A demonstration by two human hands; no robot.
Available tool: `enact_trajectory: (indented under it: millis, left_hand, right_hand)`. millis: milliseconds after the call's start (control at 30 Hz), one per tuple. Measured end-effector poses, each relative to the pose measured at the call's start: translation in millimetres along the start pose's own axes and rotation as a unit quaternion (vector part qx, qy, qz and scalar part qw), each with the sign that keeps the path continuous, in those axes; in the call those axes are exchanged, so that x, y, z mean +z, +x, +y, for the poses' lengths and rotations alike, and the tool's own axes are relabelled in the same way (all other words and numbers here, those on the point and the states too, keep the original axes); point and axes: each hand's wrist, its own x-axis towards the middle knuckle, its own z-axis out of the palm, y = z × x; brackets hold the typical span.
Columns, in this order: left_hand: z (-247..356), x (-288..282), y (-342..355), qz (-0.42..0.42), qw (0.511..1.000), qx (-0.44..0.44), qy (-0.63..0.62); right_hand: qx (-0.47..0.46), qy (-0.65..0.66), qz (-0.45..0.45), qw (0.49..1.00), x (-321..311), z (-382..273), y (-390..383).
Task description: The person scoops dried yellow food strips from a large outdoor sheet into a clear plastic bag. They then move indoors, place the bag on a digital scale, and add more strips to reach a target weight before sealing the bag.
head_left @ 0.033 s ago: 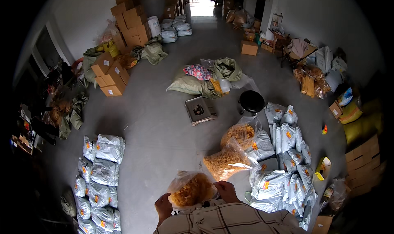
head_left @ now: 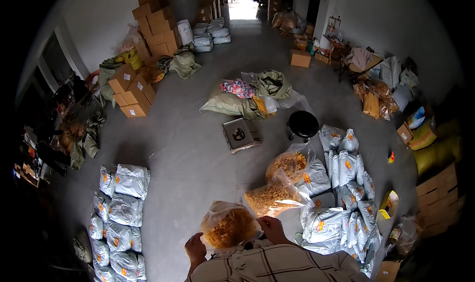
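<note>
A clear plastic bag [head_left: 230, 227] filled with orange-brown dried pieces is held up close in front of me. My left hand [head_left: 196, 248] pinches its left edge, and my right hand [head_left: 271, 229] grips the right edge. The bag's lower end and opening are partly hidden by my shirt. Just beyond my right hand lies another clear bag [head_left: 269, 199] of similar pieces in smaller bits. Behind that one leans a further clear bag [head_left: 284, 165] of the same orange pieces.
Stacked grey-white parcels stand on the left [head_left: 126, 207] and right [head_left: 324, 225]. Ahead on the grey floor are a metal scale [head_left: 241, 135], a round black stool [head_left: 303, 124] and a green woven sack [head_left: 227, 104]. Cardboard boxes [head_left: 134, 94] are piled farther left.
The bag in my hands has risen slightly, and its contents show a little more fully. Both hands keep their hold. The rest of the scene shifts only slightly with my head.
</note>
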Motion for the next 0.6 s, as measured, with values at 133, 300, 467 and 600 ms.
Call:
enact_trajectory:
  millis: [133,300,467,600]
  left_hand:
    - [98.5,44.5,65.4,0.008,0.965,-0.150,-0.214]
    - [150.2,112.8,177.2,-0.035,0.965,-0.123,-0.229]
    - [197.5,197.5,285.1,-0.115,0.975,-0.144,-0.126]
    - [258.6,267.7,357.4,-0.186,0.981,0.027,0.048]
  right_hand:
    - [-0.033,0.007,0.009,0.999,-13.2,-54.9,105.6]
    - [-0.039,0.027,0.047,0.998,-22.8,-73.1,222.0]
    - [0.029,0.039,0.104,0.993,-25.0,-28.2,327.4]
    - [0.030,0.005,0.183,0.983,-60.2,-63.7,410.5]
